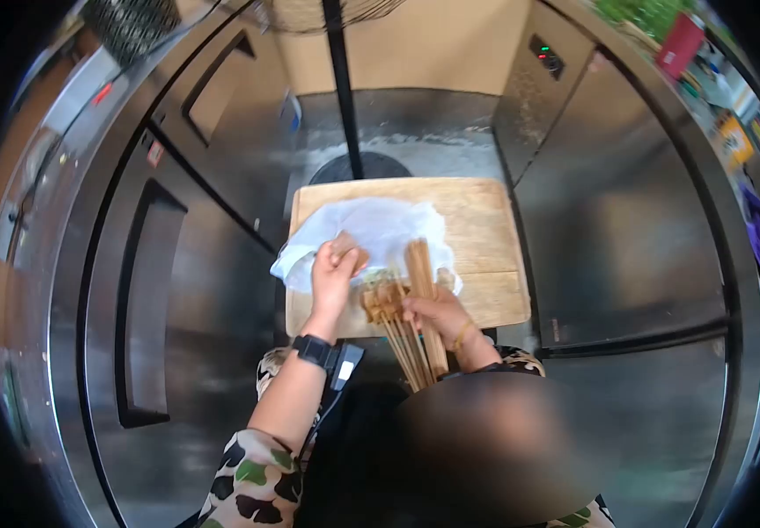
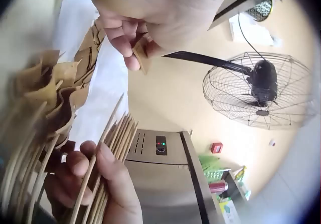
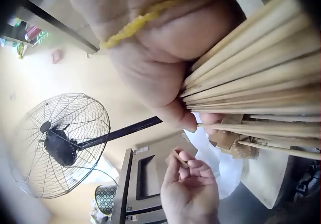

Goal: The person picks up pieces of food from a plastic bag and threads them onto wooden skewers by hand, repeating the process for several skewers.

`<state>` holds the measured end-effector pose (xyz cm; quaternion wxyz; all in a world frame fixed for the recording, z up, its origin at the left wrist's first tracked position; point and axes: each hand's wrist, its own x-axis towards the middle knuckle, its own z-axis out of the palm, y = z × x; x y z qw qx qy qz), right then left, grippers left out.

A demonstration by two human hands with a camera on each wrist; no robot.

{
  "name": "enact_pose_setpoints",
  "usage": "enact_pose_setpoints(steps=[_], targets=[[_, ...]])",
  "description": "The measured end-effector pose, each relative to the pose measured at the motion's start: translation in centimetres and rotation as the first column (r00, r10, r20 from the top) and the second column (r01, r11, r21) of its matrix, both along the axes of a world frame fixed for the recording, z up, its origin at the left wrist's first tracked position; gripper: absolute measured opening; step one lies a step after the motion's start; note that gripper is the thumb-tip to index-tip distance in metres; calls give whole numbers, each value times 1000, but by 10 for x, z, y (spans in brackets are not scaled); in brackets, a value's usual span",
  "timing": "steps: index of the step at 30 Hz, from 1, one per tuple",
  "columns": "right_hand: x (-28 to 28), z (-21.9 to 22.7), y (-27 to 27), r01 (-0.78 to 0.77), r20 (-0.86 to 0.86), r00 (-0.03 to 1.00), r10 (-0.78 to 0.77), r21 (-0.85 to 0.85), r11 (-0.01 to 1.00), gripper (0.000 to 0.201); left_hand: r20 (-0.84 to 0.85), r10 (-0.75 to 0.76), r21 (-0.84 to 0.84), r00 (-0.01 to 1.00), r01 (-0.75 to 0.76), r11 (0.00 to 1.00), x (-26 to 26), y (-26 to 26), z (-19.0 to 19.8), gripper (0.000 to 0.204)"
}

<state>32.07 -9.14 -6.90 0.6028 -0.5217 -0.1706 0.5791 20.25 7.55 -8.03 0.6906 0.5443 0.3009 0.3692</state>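
Note:
Between its thumb and fingers my left hand pinches a thin brown piece, held over the white bag. My right hand grips a bundle of thin wooden sticks. One stick stands apart from the bundle, between the right thumb and a finger in the left wrist view. Folded brown pieces threaded on other sticks lie beside the right hand. More flat brown pieces show in the white bag in the left wrist view.
The wooden board lies in front of the person's knees. Steel cabinets stand on the left and more steel cabinets on the right. A fan on a black pole rises behind the board.

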Motion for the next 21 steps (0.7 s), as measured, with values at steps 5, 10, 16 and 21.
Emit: enact_pose_setpoints(steps=[5,10,16,21], targets=[[-3,22,8,24,-25,999,-24,-18,1000,13,-67,-67,-106,995,59,993,10,10,1,17],[-11,25,15,14,-20,1000,-16,-59,998,16,-31,-164,-152,986,157,976,20,16,21,17],[-9,24,20,-4,-18,1000,2,-84,996,16,-55,-207,-183,977,193,964,20,25,21,17],[-11,24,21,32,-43,998,-35,-76,997,16,-71,-224,-155,972,212,965,19,24,26,18]])
